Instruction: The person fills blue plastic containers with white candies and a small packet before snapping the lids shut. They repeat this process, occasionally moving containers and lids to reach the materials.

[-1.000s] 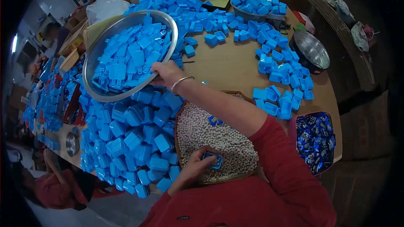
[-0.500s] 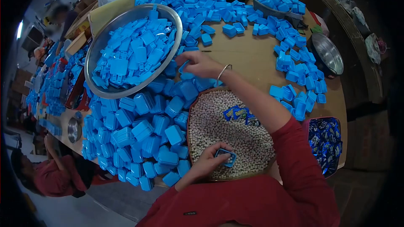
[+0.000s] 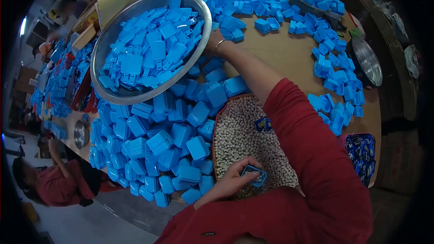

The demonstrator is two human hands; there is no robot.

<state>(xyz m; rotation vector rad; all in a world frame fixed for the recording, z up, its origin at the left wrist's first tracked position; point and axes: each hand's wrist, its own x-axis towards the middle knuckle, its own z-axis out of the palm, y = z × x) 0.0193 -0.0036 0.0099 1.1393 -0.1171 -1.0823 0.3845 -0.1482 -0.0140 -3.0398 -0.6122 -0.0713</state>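
Note:
My left hand [image 3: 234, 179] is closed around a small open blue box [image 3: 259, 181], with the thumb over its opening; dark contents show faintly inside. It is held above the near part of a tray of small whitish round pellets [image 3: 242, 140]. My right arm reaches forward across the tray. My right hand [image 3: 213, 43] is at the right rim of a large metal bowl [image 3: 207, 40] heaped with flat blue lids [image 3: 156, 49]. The bowl's rim hides its fingers, so I cannot see what they touch. A blue printed packet [image 3: 262, 124] lies on the pellets, partly behind my sleeve.
Closed blue boxes [image 3: 160, 142] pile up left of the tray. Open blue box halves [image 3: 337, 81] spread along the table's far and right sides. A bin of shiny blue packets [image 3: 360, 156] stands right, near an empty metal bowl [image 3: 366, 61]. Another person [image 3: 58, 183] is at left.
My right hand has moved forward, from the near right side of the lid bowl to beside its far right rim. My left hand still holds the box. The whole view has shifted slightly.

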